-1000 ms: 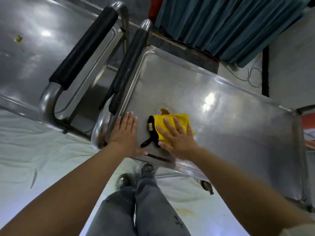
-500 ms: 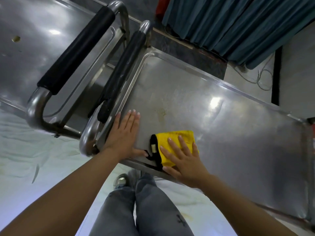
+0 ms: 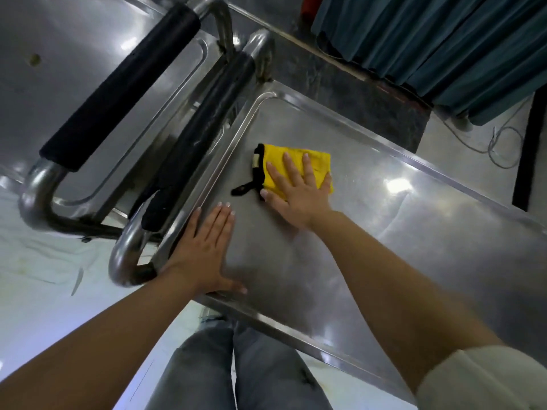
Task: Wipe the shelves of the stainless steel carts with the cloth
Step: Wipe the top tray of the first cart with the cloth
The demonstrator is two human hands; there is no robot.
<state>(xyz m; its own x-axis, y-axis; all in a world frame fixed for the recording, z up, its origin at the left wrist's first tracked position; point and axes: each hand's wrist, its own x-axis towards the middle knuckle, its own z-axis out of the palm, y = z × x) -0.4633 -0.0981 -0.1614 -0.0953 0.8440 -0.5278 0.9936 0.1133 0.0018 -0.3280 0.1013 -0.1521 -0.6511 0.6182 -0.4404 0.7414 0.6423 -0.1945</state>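
From the head camera, looking down, the yellow cloth [image 3: 299, 165] lies folded flat on the top shelf [image 3: 399, 232] of the nearer stainless steel cart, toward its left end, not far from the raised rim. A black edging and a loose black loop [image 3: 244, 189] trail from the cloth's left side onto the bare steel.

The right hand [image 3: 299, 190] lies spread on top of the cloth, palm down, fingers [image 3: 291, 167] splayed and pointing away from the person. It does not pinch or bunch the fabric; it presses it flat, which I take to be the way to keep a broad face of cloth against the metal while it rubs.

The left hand [image 3: 204, 250] is also open and flat, holding nothing, planted on the near-left corner of the same shelf with its outer edge against the rim beside the curved steel handle [image 3: 124, 255]. My guess is that it braces the cart, which probably rolls, so it does not slide under the wiping pressure.

A second cart [image 3: 74, 54] stands just to the left, its black-padded handle [image 3: 121, 87] running alongside the first cart's own padded bar [image 3: 201, 140]. A small speck [image 3: 34, 59] sits on its shelf, so that one looks not yet wiped. Teal curtains [image 3: 444, 39] hang at the far right.
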